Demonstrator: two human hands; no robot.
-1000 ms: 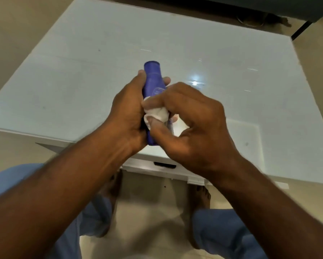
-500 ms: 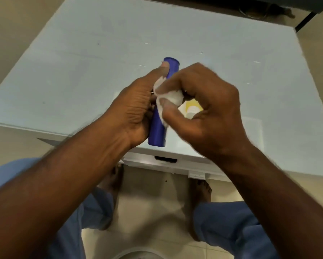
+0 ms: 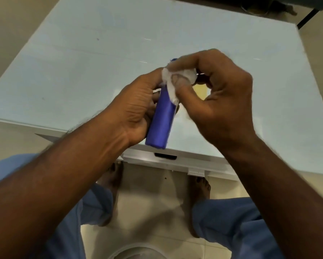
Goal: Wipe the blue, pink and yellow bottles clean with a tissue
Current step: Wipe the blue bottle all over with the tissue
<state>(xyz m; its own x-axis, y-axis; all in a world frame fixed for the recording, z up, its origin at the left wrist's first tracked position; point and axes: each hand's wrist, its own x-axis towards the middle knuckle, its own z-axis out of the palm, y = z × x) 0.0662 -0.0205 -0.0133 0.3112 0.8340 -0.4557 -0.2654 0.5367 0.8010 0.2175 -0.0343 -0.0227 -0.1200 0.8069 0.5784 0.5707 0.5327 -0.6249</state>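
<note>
Blue plastic fills the middle of the frame: the blue bottle (image 3: 161,118), a smooth, glossy cylinder with a flat base, is held tilted above the near edge of the pale, glassy table (image 3: 82,62), base toward the viewer. The left hand (image 3: 136,107) wraps its curled fingers round the bottle's side from the left. The right hand (image 3: 213,94) pinches a crumpled white tissue (image 3: 175,79) between thumb and bent fingers and presses it on the bottle's upper end, whose cap only peeps out as a blue sliver above the wad.

By the look of it, wiping the first bottle is the step in hand, at the top end. Next the tissue would need to be drawn down the slick body while the left hand turns the bottle to expose its hidden side.

Behind the right hand a yellow patch (image 3: 200,90) shows, perhaps the yellow bottle; too little is visible to be sure. No pink bottle is in sight.
</note>
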